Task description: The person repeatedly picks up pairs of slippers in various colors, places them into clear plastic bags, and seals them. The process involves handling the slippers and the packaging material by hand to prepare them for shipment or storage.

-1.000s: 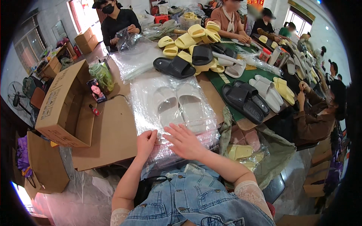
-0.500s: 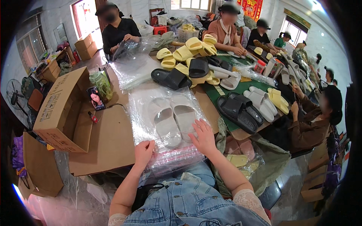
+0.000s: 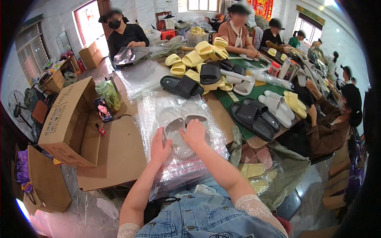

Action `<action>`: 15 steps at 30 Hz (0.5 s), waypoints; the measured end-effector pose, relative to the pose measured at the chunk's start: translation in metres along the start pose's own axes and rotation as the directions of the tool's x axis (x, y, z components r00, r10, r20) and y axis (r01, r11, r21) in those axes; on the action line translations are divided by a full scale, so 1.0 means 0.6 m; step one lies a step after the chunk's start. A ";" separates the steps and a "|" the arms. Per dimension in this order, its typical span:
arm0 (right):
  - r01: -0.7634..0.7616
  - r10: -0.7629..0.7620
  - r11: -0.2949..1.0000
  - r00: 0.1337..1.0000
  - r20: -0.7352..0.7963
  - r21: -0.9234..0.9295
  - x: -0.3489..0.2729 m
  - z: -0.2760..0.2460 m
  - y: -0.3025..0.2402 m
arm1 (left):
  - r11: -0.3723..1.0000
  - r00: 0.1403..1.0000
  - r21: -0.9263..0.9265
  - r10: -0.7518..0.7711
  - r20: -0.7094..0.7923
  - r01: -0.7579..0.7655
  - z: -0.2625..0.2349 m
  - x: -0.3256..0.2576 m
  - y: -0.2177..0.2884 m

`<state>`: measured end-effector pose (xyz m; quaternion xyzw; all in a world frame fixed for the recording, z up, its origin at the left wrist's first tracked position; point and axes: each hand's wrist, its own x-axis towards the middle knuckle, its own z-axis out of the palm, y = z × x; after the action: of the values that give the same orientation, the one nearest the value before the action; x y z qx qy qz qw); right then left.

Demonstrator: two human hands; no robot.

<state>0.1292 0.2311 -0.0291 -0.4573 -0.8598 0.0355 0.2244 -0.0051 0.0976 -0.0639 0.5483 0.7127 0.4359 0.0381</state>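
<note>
A pair of pale grey slide slippers (image 3: 174, 125) lies inside a clear plastic bag (image 3: 214, 131) in front of me, their toes toward me. Beneath it are more clear bags, with a pink-red strip along the near edge. My left hand (image 3: 159, 147) rests on the left side of the bag, fingers stretched out and thumb apart. Over the middle of the pair, my right hand (image 3: 194, 134) lies on the plastic with its fingers extended. Both hands touch the bag from above and neither grips anything. Part of the slippers is hidden under them.
An open cardboard box (image 3: 69, 123), a phone (image 3: 103, 109) and a green bottle (image 3: 108, 95) stand at the left. Yellow slippers (image 3: 194, 58), black slippers (image 3: 254, 119) and grey slippers (image 3: 276, 107) lie ahead and right. Several people work around the table.
Both hands have moved forward onto the bagged slippers, the right one also leftward. My left hand has gone from curled fingers at the bag's near edge to stretched fingers on it.
</note>
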 end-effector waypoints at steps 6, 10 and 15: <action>0.046 -0.047 0.999 0.996 -0.073 -0.011 0.046 0.045 0.001 | 0.995 1.000 0.101 0.005 0.018 -0.007 0.017 -0.004 0.000; 0.078 -0.073 0.992 0.996 -0.047 0.101 0.054 0.051 0.026 | 0.995 1.000 0.100 0.021 0.014 -0.022 0.019 -0.004 -0.007; 0.148 -0.143 0.975 0.989 -0.043 0.166 0.014 0.023 0.066 | 0.998 0.999 0.044 -0.037 -0.012 0.038 0.012 -0.006 -0.009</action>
<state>0.1502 0.2627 -0.0491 -0.3731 -0.8813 0.0847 0.2774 -0.0037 0.0986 -0.0733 0.5332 0.7326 0.4221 0.0302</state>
